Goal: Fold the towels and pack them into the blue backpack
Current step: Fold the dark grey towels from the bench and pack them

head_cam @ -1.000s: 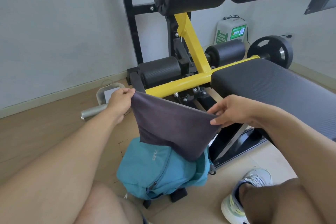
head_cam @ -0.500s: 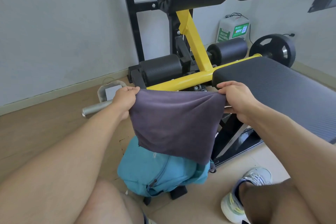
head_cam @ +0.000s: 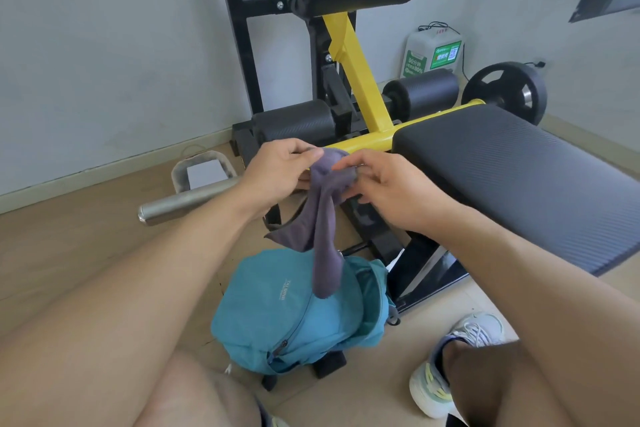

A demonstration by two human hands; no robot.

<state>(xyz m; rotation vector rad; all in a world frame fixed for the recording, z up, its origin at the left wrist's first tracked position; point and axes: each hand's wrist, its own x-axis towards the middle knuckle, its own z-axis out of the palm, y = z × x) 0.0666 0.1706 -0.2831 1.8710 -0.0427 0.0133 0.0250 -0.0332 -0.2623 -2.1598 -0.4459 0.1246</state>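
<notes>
Towel (head_cam: 325, 225) pinched together by left hand (head_cam: 277, 173) and right hand (head_cam: 388, 184) — hanging over the blue backpack (head_cam: 298, 315)

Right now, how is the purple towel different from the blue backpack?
The towel is grayish purple; the backpack is teal blue. The towel hangs in the air, bunched at the top where the left hand and right hand pinch it; the backpack sits on the floor, untouched by either hand. The towel looks thin and limp; the backpack looks puffy. Both are soft fabric.
</notes>
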